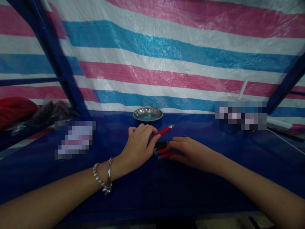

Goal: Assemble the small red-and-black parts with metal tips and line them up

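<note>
My left hand (140, 143), with silver bracelets on its wrist, pinches a red pen (164, 130) between thumb and fingertips. The pen's silver tip points up and to the right. Close beside it, my right hand (187, 150) has its fingers closed around the ends of a small bunch of pens low over the blue table. Two red pens, the lower red pen (166, 156) and the upper red pen (161, 151), stick out leftward from the fingers. Behind them lies a black pen (162, 145). The right-hand ends of the bunch are hidden by the fingers.
A shallow round metal dish (148, 114) stands at the back of the blue table (114, 190). A blurred-out packet (77, 138) lies at left, and blurred items (240, 116) with a white cable are at right. Striped plastic sheeting (166, 54) hangs behind, between blue frame posts.
</note>
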Motion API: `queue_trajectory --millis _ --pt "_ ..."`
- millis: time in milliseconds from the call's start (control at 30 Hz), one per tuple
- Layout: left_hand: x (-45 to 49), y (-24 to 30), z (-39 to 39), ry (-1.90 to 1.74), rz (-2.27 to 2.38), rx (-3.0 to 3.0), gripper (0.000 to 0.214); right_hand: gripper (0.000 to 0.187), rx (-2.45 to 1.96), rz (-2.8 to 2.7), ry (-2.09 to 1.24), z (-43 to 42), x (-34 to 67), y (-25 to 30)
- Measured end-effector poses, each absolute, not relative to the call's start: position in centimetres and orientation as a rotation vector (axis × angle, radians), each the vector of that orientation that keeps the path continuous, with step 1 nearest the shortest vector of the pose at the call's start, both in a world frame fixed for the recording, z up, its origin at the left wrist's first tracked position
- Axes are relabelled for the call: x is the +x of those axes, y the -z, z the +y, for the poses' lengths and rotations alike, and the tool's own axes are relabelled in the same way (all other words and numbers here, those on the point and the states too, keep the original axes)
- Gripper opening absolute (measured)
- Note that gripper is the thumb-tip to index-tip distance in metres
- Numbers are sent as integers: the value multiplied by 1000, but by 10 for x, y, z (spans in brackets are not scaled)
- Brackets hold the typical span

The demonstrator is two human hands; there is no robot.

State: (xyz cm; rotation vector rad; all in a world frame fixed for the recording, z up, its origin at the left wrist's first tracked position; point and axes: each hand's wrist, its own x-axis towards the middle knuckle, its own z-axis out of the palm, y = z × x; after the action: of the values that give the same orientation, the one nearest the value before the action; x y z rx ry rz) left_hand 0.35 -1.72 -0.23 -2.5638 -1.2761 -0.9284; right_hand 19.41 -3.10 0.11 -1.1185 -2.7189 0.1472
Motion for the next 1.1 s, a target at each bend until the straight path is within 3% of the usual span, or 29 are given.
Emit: queue_trajectory --millis 567,867,1000,1100 --pt "6 1 -17 931 -1252 -2572 12 30 -1080 -2612 -41 -32 195 -8" --pt "6 1 -17 941 -1246 -2564 12 16 -1024 -2483 -59 -34 196 -6" --pt "6 1 -17 951 -1251 -2557 13 32 -1114 -2295 -28 -28 198 -5" --pt "6 2 -17 954 -1236 -2575 12 18 -1118 -2115 -106 -23 200 -5"
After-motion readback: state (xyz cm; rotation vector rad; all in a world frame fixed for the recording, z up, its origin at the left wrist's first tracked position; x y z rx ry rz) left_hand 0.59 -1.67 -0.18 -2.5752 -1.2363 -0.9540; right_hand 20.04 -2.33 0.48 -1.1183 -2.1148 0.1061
